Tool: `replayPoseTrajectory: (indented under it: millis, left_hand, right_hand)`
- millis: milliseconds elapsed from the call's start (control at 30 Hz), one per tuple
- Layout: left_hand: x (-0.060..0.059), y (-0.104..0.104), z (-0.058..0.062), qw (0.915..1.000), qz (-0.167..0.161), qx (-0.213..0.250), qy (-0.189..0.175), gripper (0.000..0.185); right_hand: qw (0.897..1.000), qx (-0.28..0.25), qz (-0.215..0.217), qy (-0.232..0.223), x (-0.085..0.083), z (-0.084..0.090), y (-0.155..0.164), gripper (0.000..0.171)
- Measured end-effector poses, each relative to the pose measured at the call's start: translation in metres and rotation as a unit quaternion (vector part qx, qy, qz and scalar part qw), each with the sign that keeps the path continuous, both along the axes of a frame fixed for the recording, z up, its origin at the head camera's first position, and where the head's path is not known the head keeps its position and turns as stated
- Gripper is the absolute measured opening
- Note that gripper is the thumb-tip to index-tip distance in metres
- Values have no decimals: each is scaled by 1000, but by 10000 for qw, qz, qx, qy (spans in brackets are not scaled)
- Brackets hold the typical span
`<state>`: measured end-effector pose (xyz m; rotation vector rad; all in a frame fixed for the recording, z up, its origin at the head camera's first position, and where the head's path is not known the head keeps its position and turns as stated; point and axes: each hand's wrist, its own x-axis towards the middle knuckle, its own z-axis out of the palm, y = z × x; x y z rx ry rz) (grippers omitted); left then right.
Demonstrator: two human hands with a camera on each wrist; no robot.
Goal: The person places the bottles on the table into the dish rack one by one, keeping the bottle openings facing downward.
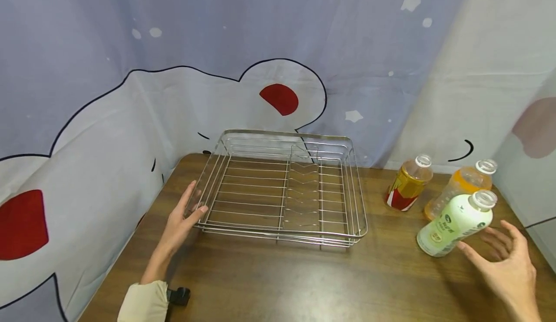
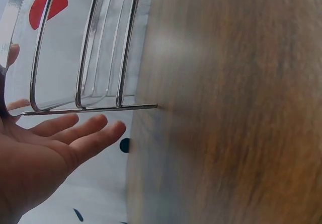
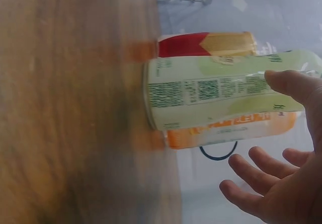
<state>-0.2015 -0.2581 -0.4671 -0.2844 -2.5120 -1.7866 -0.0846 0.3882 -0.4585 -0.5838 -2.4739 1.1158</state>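
My left hand [image 1: 179, 219] is at the near left corner of a silver wire dish rack [image 1: 278, 236]. Its thumb lies over the rim; in the left wrist view, the fingers [image 2: 95, 136] extend loosely outside the wires. On the right, my right hand [image 1: 508, 264] is spread beside a pale green bottle [image 1: 453, 223] with no cap. The thumb overlaps that bottle's upper part in the right wrist view, while the other fingers [image 3: 246, 173] stand apart from it. The bottle stands on the table, its printed label facing the right wrist camera.
Behind the green bottle stand an orange-banded clear bottle [image 1: 465, 182] and a bottle with a red and gold label [image 1: 406, 184]. All sit on a brown wooden table [image 1: 278, 283]. A patterned curtain [image 1: 182, 105] hangs along the table's back and sides.
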Motion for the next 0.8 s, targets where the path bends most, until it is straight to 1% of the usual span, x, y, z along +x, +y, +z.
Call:
replayPoseTrajectory:
  millis: [133, 200, 367, 467, 633, 800]
  left_hand:
    - [-2, 1, 0, 9995, -118, 279, 46, 70]
    - [-1, 0, 1, 9994, -138, 325, 24, 70]
    - [0, -4, 1, 9992, -115, 360, 131, 70]
    - [0, -5, 0, 9990, -98, 394, 185, 70]
    - [-1, -2, -3, 9987, -140, 466, 140, 69]
    - [-3, 2, -6, 9964, -281, 798, 107, 67]
  right_hand:
    - [9999, -47, 131, 65, -4, -5, -4, 98]
    - [9996, -147, 182, 176, -7, -6, -7, 96]
    - [9984, -293, 299, 367, -17, -9, -14, 92]
    - [9989, -274, 298, 231, -19, -11, -16, 93]
    - [9992, -187, 282, -197, -20, -13, -16, 97]
    - [9982, -87, 294, -520, -20, -17, -15, 91]
